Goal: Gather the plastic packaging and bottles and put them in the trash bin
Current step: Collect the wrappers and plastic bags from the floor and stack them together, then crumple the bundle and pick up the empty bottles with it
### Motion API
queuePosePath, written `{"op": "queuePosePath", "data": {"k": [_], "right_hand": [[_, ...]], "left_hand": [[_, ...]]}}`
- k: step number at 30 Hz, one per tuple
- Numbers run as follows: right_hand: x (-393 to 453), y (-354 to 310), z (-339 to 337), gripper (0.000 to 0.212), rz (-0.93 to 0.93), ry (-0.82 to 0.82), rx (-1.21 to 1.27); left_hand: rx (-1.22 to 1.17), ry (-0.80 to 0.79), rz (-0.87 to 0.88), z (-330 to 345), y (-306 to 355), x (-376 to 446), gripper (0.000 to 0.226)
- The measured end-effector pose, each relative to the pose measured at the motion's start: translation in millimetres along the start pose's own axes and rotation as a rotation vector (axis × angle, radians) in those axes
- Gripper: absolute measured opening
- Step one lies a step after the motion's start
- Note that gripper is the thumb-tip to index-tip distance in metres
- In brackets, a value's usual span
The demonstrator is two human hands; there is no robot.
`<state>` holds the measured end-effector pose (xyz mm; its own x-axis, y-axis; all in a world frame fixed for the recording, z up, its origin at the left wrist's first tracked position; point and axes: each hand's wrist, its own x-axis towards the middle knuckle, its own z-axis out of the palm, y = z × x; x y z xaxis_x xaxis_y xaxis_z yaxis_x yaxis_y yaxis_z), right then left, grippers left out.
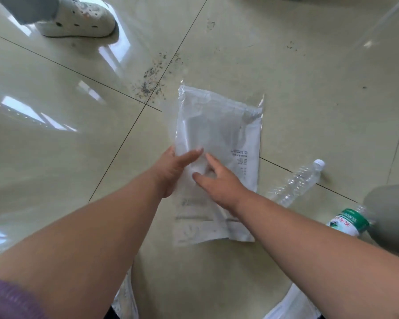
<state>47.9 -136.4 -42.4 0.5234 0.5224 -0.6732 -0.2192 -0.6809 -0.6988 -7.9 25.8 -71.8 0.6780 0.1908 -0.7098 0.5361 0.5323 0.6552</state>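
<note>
The clear plastic bag (219,143) lies flat on the tiled floor (55,125), long side running away from the person, with printed text along its right half. Being thin, limp film pressed against a glossy tile, it offers no edge to hook, which is probably why both hands have come down on its middle rather than its rim. The left hand (171,171) sits at the bag's left border, thumb tucked toward the edge and fingers (191,155) laid across the film, loosely spread and not closed on anything. The right hand (219,183) rests on top of the film just beside it, fingers spread and slightly curled, apparently pressing or bunching the plastic; it has no firm hold yet. The two hands nearly touch, a position suited to crumpling the sheet inward so it can be lifted in one bundle.

To the right of the bag, close by but apart from it, an empty clear bottle (297,183) with a white cap lies on its side across a tile seam. Nearer the person, a second bottle with a green label (348,221) also lies on the floor, partly hidden by a grey shape at the frame edge. More plastic film (293,305) shows at the bottom. Dark crumbs (152,81) are scattered beyond the bag, and a white shoe (78,19) stands far left. No trash bin is in view, so the gathering looks barely begun.
</note>
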Motion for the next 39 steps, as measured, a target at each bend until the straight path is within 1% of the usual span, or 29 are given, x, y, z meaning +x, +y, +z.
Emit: {"op": "queuePosePath", "data": {"k": [1,2,3,5,7,8,10,12,14,15,16,17,19,20,21,23,25,27,28,30,31,32,33,34,35,36,37,39], "right_hand": [[1,-4,5,0.086,0.029,-0.039,0.152],[2,-4,8,0.089,0.039,-0.061,0.218],[3,-1,7,0.091,0.024,-0.06,0.204],[11,1,-5,0.087,-0.027,0.029,-0.008],[17,7,-27,0.086,-0.156,0.132,-0.288],[18,8,-39,0.093,-0.238,0.144,-0.401],[17,3,-58,0.118,-0.355,0.087,-0.601],[20,-4,-67,0.137,-0.391,0.019,-0.743],[23,-11,-71,0.144,-0.374,-0.01,-0.784],[24,-14,-73,0.141,-0.352,-0.019,-0.757],[24,-15,-75,0.134,-0.321,-0.029,-0.688],[24,-16,-77,0.121,-0.287,-0.046,-0.576],[22,-15,-79,0.083,-0.256,-0.071,-0.347],[20,-15,-80,0.068,-0.25,-0.066,-0.295],[20,-16,-81,0.058,-0.249,-0.06,-0.274],[19,-19,-85,0.041,-0.252,-0.055,-0.236],[18,-19,-90,0.027,-0.23,-0.037,-0.154],[16,-15,-97,0.022,-0.163,-0.016,-0.007],[13,-12,-100,0.023,-0.12,-0.003,0.098],[8,-4,-106,0.028,-0.036,0.046,0.34],[5,-1,-109,0.033,0.003,0.072,0.464],[2,3,-112,0.04,0.04,0.092,0.582],[-1,7,-113,0.048,0.067,0.104,0.686],[-3,10,-114,0.054,0.09,0.103,0.77],[-6,12,-113,0.057,0.106,0.092,0.829],[-8,14,-110,0.057,0.119,0.087,0.86],[-8,16,-105,0.055,0.132,0.096,0.862],[-5,19,-95,0.049,0.154,0.183,0.825]], "left_hand": [[0.024,0.04,0.01,-1,-6,1,0.047],[0.061,0.089,0.018,-3,-11,2,0.049],[0.099,0.14,0.025,-4,-13,2,0.047],[0.151,0.211,0.039,-11,-14,2,0.04],[0.187,0.227,0.011,-17,-9,1,0.036],[0.192,0.192,-0.012,-20,-5,0,0.036],[0.213,0.049,-0.072,-22,7,-4,0.036],[0.248,-0.121,-0.123,-18,20,-8,0.031],[0.277,-0.256,-0.127,-10,34,-7,0.024],[0.292,-0.287,-0.112,-6,41,-5,0.023],[0.306,-0.304,-0.084,-2,49,-4,0.021],[0.314,-0.312,-0.048,2,55,-3,0.019],[0.328,-0.305,0.013,5,65,0,0.013],[0.332,-0.304,0.039,5,68,1,0.012],[0.336,-0.306,0.069,6,70,0,0.012],[0.374,-0.265,0.142,9,75,-1,0.012],[0.423,-0.169,0.24,16,82,-3,0.013],[0.447,-0.049,0.349,23,96,-8,0.027],[0.48,0.019,0.4,23,102,-10,0.04],[0.614,0.153,0.45,19,109,-13,0.078],[0.643,0.172,0.409,14,107,-12,0.097],[0.609,0.139,0.315,9,102,-11,0.114],[0.525,0.066,0.205,7,92,-9,0.129],[0.414,-0.009,0.11,5,80,-5,0.143],[0.286,-0.074,0.027,4,67,-2,0.152],[0.144,-0.149,-0.037,7,55,-1,0.152],[0.027,-0.236,-0.08,12,45,-2,0.146],[-0.082,-0.413,-0.097,31,32,-8,0.129]]}}
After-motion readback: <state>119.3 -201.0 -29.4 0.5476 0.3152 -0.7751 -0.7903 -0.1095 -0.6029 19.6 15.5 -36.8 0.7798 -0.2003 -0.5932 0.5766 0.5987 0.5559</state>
